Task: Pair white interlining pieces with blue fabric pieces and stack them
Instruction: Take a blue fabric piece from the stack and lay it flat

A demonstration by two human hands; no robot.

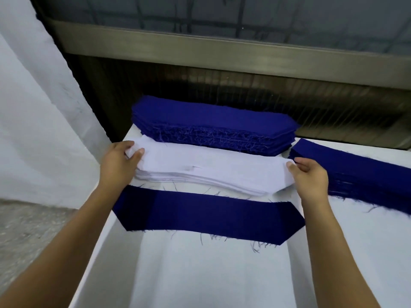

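Note:
A stack of white interlining pieces (206,170) lies across the middle of the white table. My left hand (120,161) pinches the left end of the top white piece, thumb on top. At the stack's right end my right hand (311,176) pinches the same piece. One single blue fabric piece (206,214) lies flat in front of the white stack, with frayed edges. A thick stack of blue fabric pieces (211,125) sits behind the white one. A second pile of blue pieces (355,174) lies to the right, partly behind my right hand.
The white table (211,274) has its left edge running diagonally past my left forearm. A dark machine housing with a metal rail (222,52) rises behind the far blue stack. White cloth (33,118) hangs at the left, speckled floor below it.

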